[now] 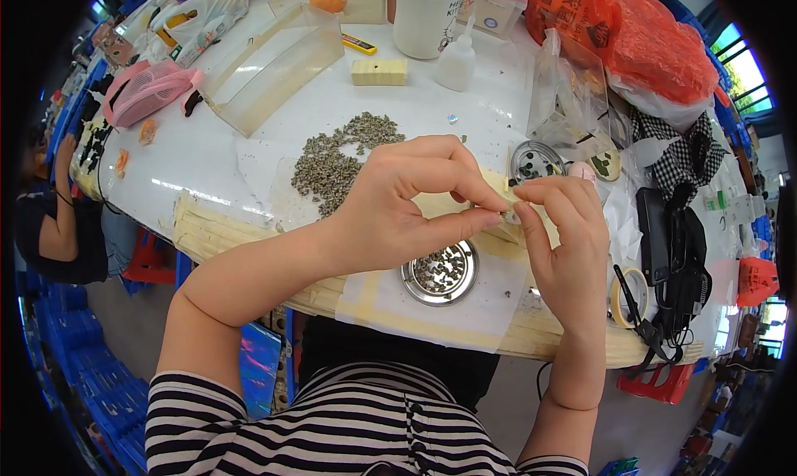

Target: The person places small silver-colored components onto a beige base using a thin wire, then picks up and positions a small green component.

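Note:
My left hand point(407, 198) and my right hand point(567, 243) meet above the table's front, both closed in a pinch. Between their fingertips is a tiny piece, too small to name. Below them stands a round metal dish point(473, 287) with many small dark parts in it. Left of my left hand lies a loose pile of small grey-green parts point(328, 173). Beyond my right hand is a second round dish point(548, 152) holding dark pieces. A sheet of white paper point(374, 306) is taped under the near dish.
A clear plastic tray point(249, 85), a cream block point(379, 72), a yellow cutter point(359, 44), a white squeeze bottle point(456, 65) and a white canister point(423, 19) stand farther back. Red bags point(631, 40) fill the far right. Nearer right are a tape roll point(628, 297) and a phone point(652, 235).

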`<state>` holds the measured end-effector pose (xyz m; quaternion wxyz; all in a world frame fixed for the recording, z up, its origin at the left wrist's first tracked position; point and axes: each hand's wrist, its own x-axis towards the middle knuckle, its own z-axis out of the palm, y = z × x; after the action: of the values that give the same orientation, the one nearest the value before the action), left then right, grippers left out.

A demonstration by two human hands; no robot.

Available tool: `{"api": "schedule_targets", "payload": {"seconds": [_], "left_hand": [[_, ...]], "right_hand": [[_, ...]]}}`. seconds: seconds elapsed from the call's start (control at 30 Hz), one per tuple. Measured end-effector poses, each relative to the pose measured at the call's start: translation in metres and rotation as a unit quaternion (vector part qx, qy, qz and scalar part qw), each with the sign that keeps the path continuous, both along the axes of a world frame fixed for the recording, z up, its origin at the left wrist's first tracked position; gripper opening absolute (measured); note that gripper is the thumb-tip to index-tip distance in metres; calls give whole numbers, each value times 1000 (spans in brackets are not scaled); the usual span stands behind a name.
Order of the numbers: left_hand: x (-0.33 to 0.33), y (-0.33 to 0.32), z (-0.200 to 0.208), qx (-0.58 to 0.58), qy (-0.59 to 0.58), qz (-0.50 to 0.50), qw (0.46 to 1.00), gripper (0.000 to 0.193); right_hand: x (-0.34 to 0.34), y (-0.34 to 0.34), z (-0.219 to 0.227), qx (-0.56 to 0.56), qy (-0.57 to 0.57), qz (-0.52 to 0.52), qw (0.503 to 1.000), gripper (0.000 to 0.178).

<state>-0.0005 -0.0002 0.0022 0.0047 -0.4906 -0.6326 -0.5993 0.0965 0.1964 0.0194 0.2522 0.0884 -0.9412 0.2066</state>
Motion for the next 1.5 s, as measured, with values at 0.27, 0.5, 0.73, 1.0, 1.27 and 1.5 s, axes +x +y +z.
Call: {"api": "schedule_targets", "payload": {"seconds": [0.27, 0.5, 0.73, 1.0, 1.27, 1.5], "left_hand": [[0, 0, -1, 18, 12, 4, 1000, 26], [1, 0, -1, 11, 55, 16, 998, 28], [1, -1, 1, 6, 110, 59, 992, 26], [1, -1, 2, 9, 105, 70, 992, 25], [0, -2, 1, 17, 107, 51, 993, 27], [0, -1, 1, 18, 111, 46, 993, 26]], "right_hand": [[5, -6, 7, -201, 17, 79, 976, 7], [7, -10, 0, -335, -55, 109, 934, 7], [7, -15, 0, -238, 33, 63, 969, 12], [6, -14, 2, -164, 101, 81, 978, 17], [5, -15, -4, -237, 31, 101, 966, 10], [8, -16, -7, -393, -46, 115, 911, 9]]}}
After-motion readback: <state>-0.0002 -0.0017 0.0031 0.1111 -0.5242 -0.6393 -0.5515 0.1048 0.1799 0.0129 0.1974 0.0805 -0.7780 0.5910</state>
